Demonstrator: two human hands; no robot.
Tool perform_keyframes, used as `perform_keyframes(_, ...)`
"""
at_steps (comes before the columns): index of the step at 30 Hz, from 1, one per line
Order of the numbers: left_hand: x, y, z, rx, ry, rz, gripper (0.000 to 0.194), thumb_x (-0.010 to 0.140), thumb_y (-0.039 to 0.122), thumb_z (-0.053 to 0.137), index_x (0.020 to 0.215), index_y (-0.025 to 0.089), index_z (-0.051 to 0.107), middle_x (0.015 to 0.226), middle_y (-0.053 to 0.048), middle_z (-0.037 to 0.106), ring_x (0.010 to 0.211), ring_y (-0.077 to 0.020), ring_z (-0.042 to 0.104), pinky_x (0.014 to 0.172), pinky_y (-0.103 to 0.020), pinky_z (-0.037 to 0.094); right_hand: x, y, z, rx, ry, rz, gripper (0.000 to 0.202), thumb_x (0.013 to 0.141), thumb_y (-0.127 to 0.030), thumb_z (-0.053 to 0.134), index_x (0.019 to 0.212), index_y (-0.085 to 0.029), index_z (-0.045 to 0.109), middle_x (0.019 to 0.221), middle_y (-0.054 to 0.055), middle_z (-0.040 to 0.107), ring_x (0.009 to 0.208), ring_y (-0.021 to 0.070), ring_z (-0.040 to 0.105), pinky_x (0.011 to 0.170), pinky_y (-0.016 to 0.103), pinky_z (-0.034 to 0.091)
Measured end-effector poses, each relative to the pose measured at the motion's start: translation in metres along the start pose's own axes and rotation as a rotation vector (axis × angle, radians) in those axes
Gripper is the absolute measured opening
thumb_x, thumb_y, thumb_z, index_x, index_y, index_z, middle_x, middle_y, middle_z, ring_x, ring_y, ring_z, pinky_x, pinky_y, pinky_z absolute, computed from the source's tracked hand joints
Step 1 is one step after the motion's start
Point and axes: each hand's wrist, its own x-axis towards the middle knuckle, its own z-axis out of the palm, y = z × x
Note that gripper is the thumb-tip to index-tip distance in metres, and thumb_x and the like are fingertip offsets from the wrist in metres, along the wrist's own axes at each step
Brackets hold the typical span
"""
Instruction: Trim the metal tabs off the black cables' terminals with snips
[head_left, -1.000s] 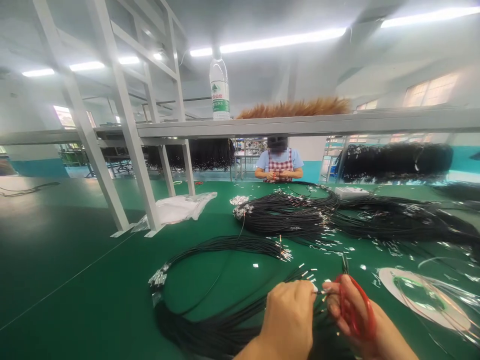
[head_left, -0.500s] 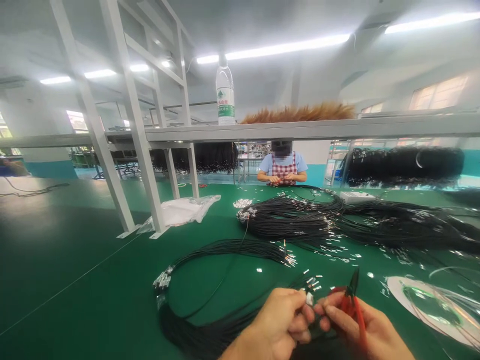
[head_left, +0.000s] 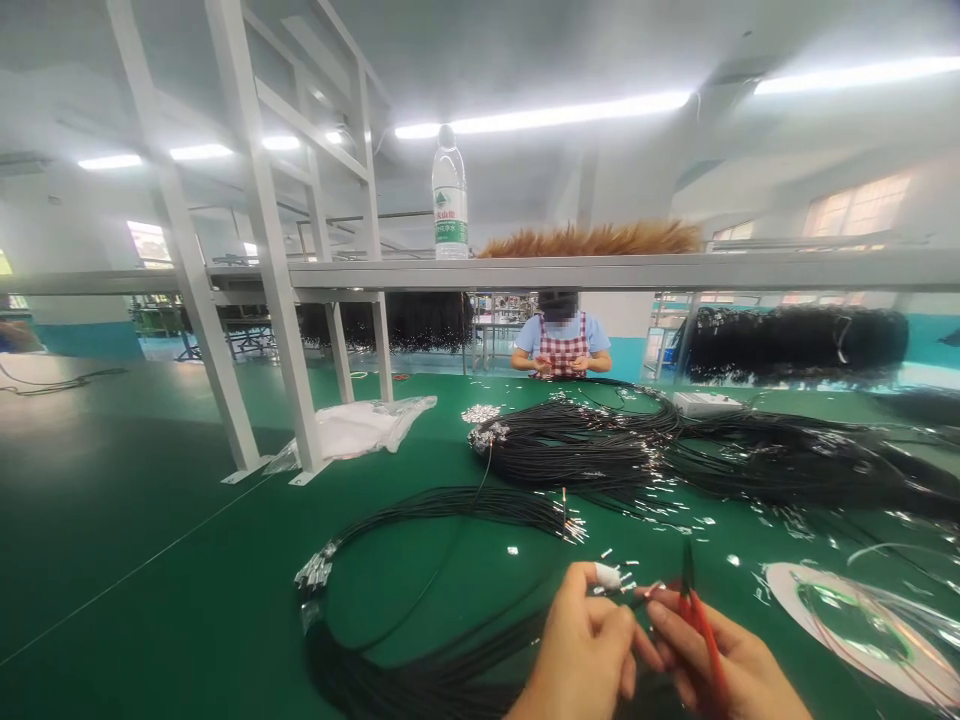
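My left hand, with a white wrapping on its index fingertip, has its thumb and fingers closed around the end of a black cable. My right hand grips red-handled snips, their dark blades pointing up and away from me. Its fingertips meet the same cable end close to my left hand. Behind my left hand lie several silvery wire tips. A bundle of black cables runs from beneath my left hand, curving around to the left. The fingers partly hide the cable end.
A larger heap of black cables lies farther back on the green table. To the right is a white disc with wires. A shelf frame with a bottle crosses the table; a person sits opposite.
My left index finger has lifted and straightened away from the pinch. Both hands have stayed close together, and the cable end between them now shows. The snips remain in my right hand.
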Motion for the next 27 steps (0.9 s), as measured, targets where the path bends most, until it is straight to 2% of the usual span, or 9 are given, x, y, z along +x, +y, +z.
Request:
perform_keyframes(4,-0.003,-0.003,0.002,0.154,0.044,0.061,0.02,0.082,0.016,0.043,0.102,0.014,0.039,0.06,0.004,0.056,0.045,-0.0079,0.044,0.048,-0.022,0.036,-0.003,0.002,0.002,0.097,-0.074,0.023,0.038,0.059,-0.051,0.079,0.065,-0.017,0.064,0.046,-0.005,0.048,0.039,0.0044,0.033,0.04,0.018,0.023)
perform_keyframes(6,-0.005,0.001,0.0,0.234,0.03,0.064,0.02,0.081,0.015,0.047,0.1,0.014,0.043,0.062,0.002,0.059,0.052,-0.0098,0.05,0.055,-0.024,0.04,-0.003,0.0,0.0,0.097,-0.097,0.031,0.037,0.061,-0.051,0.078,0.067,-0.017,0.064,0.045,-0.006,0.046,0.039,0.0042,0.033,0.04,0.018,0.022)
perform_keyframes(8,-0.007,0.008,-0.004,0.294,0.017,0.065,0.023,0.077,0.016,0.054,0.099,0.015,0.048,0.073,-0.001,0.064,0.064,-0.012,0.055,0.064,-0.026,0.041,-0.004,-0.002,-0.002,0.074,-0.124,0.041,0.038,0.062,-0.051,0.077,0.071,-0.017,0.063,0.044,-0.007,0.044,0.038,0.004,0.033,0.039,0.017,0.021)
perform_keyframes(11,-0.01,0.019,-0.009,0.263,0.018,0.091,0.028,0.075,0.016,0.059,0.102,0.016,0.052,0.095,-0.005,0.065,0.085,-0.0151,0.058,0.074,-0.027,0.042,-0.006,-0.006,-0.003,-0.021,-0.185,0.028,0.041,0.063,-0.055,0.074,0.072,-0.017,0.061,0.042,-0.008,0.041,0.035,0.0038,0.031,0.038,0.018,0.019)
perform_keyframes(13,-0.01,0.024,-0.01,0.171,0.017,0.094,0.026,0.076,0.016,0.058,0.102,0.015,0.053,0.099,-0.006,0.064,0.091,-0.0162,0.058,0.076,-0.027,0.042,-0.008,-0.008,-0.003,-0.126,-0.219,-0.002,0.043,0.063,-0.058,0.072,0.07,-0.017,0.061,0.042,-0.008,0.039,0.035,0.0043,0.03,0.037,0.019,0.02)
perform_keyframes(16,-0.01,0.024,-0.008,0.069,0.039,0.085,0.031,0.073,0.019,0.065,0.101,0.015,0.053,0.091,-0.005,0.064,0.085,-0.016,0.058,0.072,-0.027,0.043,-0.011,-0.011,-0.002,-0.26,-0.264,-0.053,0.041,0.062,-0.056,0.072,0.068,-0.016,0.064,0.043,-0.008,0.037,0.037,0.0057,0.031,0.038,0.021,0.024)
perform_keyframes(20,-0.009,0.021,-0.006,-0.009,0.074,0.116,0.03,0.07,0.013,0.064,0.097,0.015,0.053,0.078,0.0,0.063,0.073,-0.0135,0.058,0.07,-0.026,0.044,-0.012,-0.012,-0.001,-0.357,-0.318,-0.076,0.036,0.063,-0.052,0.072,0.072,-0.017,0.068,0.047,-0.006,0.04,0.039,0.0076,0.032,0.038,0.022,0.027)
perform_keyframes(25,-0.008,0.021,-0.006,0.019,0.192,0.119,0.025,0.068,0.012,0.064,0.091,0.015,0.054,0.067,0.002,0.062,0.064,-0.0117,0.056,0.065,-0.024,0.043,-0.009,-0.009,-0.003,-0.362,-0.283,-0.052,0.039,0.066,-0.057,0.067,0.069,-0.018,0.065,0.044,-0.008,0.035,0.036,0.0077,0.032,0.036,0.022,0.029)
perform_keyframes(27,-0.007,0.021,-0.006,0.055,0.231,0.12,0.024,0.067,0.011,0.065,0.089,0.015,0.055,0.065,0.003,0.062,0.062,-0.011,0.055,0.063,-0.023,0.042,-0.007,-0.008,-0.006,-0.367,-0.309,-0.053,0.041,0.067,-0.059,0.065,0.071,-0.018,0.063,0.045,-0.008,0.037,0.036,0.0078,0.034,0.036,0.022,0.03)
